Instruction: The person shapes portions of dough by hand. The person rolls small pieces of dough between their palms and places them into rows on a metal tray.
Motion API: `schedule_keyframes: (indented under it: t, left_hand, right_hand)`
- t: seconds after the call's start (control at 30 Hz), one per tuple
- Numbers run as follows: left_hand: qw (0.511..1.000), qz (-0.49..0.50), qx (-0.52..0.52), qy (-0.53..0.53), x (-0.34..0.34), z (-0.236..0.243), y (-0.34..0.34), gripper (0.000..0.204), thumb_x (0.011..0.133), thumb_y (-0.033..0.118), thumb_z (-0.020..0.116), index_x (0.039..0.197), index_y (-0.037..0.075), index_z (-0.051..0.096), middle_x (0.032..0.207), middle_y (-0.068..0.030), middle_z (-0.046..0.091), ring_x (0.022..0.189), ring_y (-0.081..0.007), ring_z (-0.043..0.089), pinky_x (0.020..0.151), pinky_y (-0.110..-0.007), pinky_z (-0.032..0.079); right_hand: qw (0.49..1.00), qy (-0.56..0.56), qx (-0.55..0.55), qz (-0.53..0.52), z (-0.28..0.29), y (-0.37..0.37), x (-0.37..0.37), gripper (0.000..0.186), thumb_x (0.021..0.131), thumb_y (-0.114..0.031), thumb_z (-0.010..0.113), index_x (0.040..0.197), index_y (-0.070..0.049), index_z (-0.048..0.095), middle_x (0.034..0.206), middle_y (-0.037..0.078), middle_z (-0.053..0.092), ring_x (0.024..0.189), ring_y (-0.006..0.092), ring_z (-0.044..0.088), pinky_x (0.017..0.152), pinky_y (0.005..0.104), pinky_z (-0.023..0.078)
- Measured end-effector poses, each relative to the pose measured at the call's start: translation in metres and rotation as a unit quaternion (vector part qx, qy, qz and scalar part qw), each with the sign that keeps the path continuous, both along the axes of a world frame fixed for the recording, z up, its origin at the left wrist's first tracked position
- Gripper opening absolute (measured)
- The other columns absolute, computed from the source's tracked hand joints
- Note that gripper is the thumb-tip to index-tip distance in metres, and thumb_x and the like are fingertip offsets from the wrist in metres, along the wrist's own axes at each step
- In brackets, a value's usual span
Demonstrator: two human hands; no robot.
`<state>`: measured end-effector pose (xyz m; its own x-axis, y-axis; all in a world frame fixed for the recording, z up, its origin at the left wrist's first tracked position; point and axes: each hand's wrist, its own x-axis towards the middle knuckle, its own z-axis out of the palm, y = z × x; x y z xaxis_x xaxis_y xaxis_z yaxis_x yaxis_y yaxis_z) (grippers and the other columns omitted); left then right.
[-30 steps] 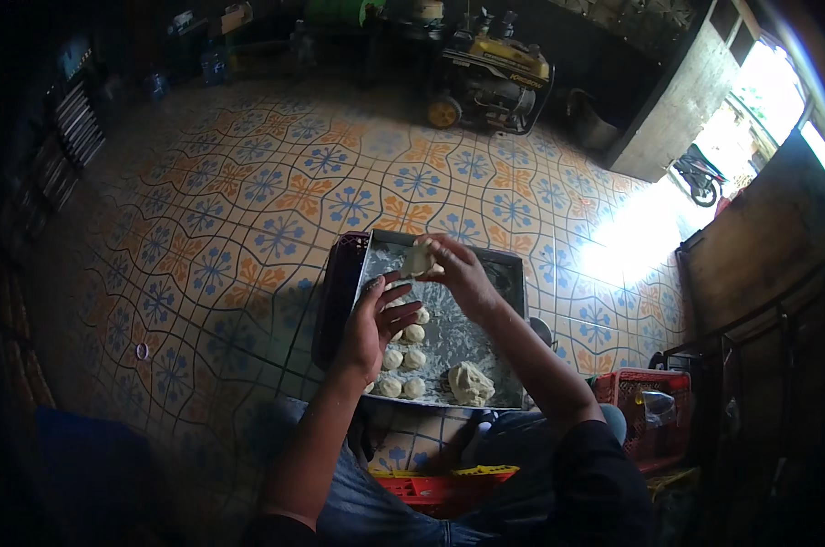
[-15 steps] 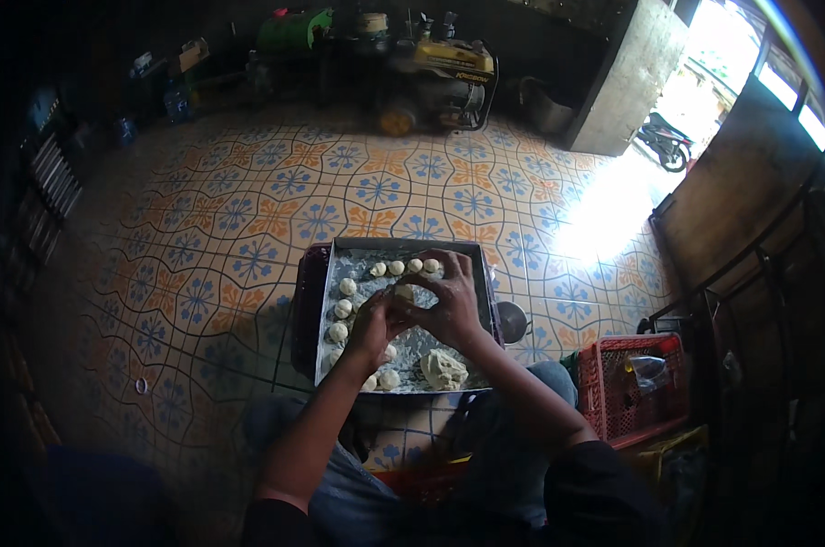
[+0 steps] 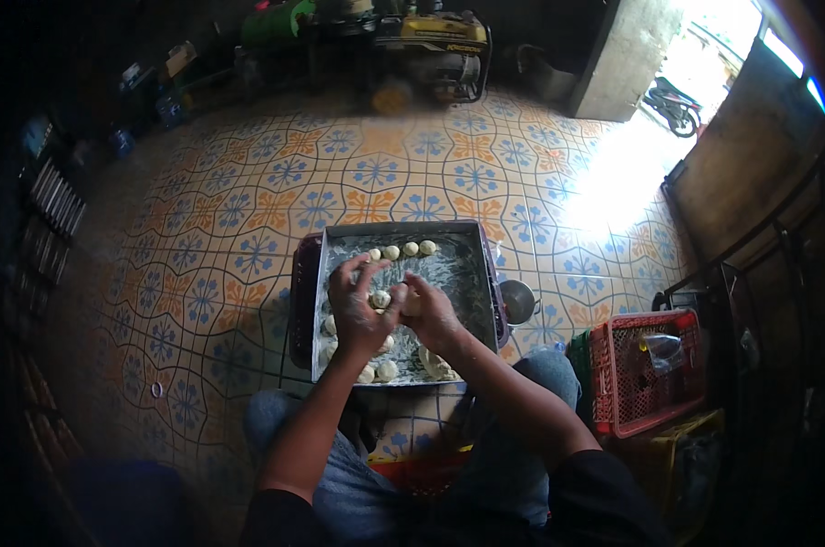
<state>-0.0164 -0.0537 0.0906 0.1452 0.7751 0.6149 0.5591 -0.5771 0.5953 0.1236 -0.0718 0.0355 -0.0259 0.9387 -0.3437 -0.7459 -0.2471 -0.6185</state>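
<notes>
A square metal tray [image 3: 460, 273] dusted with flour stands in front of my knees. Several pale dough balls [image 3: 411, 248] line its far side, and more lie along its left and near sides. My left hand [image 3: 360, 310] is over the tray's left half, fingers spread; one dough ball [image 3: 379, 298] shows between its fingers and thumb. Close beside it, my right hand [image 3: 433, 319] has its fingers curled round a piece of dough [image 3: 412, 304], partly hidden. Below that hand, a larger dough lump [image 3: 437, 367] rests at the tray's near right, half covered by my forearm.
Under the tray is a dark purple crate [image 3: 305, 301]. A round metal pot [image 3: 519, 301] sits right of it, near a red plastic crate [image 3: 604, 374] holding a clear bag. A yellow generator [image 3: 435, 55] stands at the back on the patterned tile floor; a doorway lies far right.
My hands have come apart from round a shared piece of dough. The left hand has spread its fingers and moved left; the right has drawn lower. The whole view has shifted slightly.
</notes>
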Motion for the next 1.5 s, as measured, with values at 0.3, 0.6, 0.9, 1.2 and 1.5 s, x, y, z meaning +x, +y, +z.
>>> schedule_keyframes:
  t: [0.3, 0.6, 0.9, 1.2, 1.5]
  left_hand:
    - [0.537, -0.212, -0.499, -0.646, 0.022, -0.036, -0.025, 0.063, 0.108, 0.050, 0.033, 0.150, 0.006, 0.046, 0.151, -0.0093, 0.050, 0.140, -0.0239, 0.047, 0.118, -0.038, 0.035]
    - [0.465, -0.334, -0.511, -0.641, 0.017, -0.060, -0.022, 0.073, 0.104, 0.059, 0.033, 0.158, 0.009, 0.028, 0.160, -0.0178, 0.034, 0.147, -0.0367, 0.035, 0.121, -0.051, 0.029]
    - [0.416, -0.457, -0.571, -0.540, 0.010, -0.066, -0.041, 0.081, 0.102, 0.069, 0.030, 0.155, 0.007, 0.034, 0.152, -0.0229, 0.044, 0.142, -0.0420, 0.043, 0.121, -0.056, 0.030]
    - [0.440, -0.314, -0.640, -0.546, 0.006, -0.032, -0.034, 0.071, 0.103, 0.061, 0.039, 0.154, 0.011, 0.037, 0.153, -0.0162, 0.045, 0.138, -0.0275, 0.048, 0.118, -0.048, 0.036]
    - [0.490, -0.125, -0.600, -0.620, 0.006, -0.041, -0.021, 0.024, 0.106, 0.029, 0.054, 0.115, 0.008, 0.060, 0.089, -0.0015, 0.064, 0.076, -0.0143, 0.065, 0.063, -0.025, 0.056]
  right_hand:
    - [0.785, -0.558, 0.215, -0.160, -0.001, -0.005, -0.031, 0.037, 0.098, -0.029, 0.063, 0.131, -0.014, 0.066, 0.139, 0.022, 0.057, 0.136, 0.0409, 0.050, 0.107, 0.0452, 0.045]
    - [0.671, -0.673, 0.215, -0.223, -0.016, 0.004, -0.079, 0.052, 0.096, -0.047, 0.060, 0.136, -0.014, 0.064, 0.149, 0.017, 0.053, 0.145, 0.0368, 0.040, 0.121, 0.0550, 0.023]
    - [0.617, -0.659, 0.410, 0.126, 0.034, 0.000, -0.005, 0.051, 0.096, -0.045, 0.059, 0.138, -0.017, 0.062, 0.141, 0.014, 0.061, 0.141, 0.0389, 0.047, 0.121, 0.0611, 0.022]
    - [0.687, -0.647, 0.327, -0.050, 0.035, 0.000, 0.010, 0.050, 0.093, -0.050, 0.058, 0.122, -0.011, 0.072, 0.125, 0.016, 0.068, 0.123, 0.0395, 0.059, 0.107, 0.0553, 0.039]
    - [0.661, -0.666, 0.318, -0.141, 0.008, -0.013, 0.053, 0.035, 0.087, -0.018, 0.071, 0.121, -0.012, 0.068, 0.116, 0.014, 0.071, 0.108, 0.0344, 0.067, 0.094, 0.0434, 0.050]
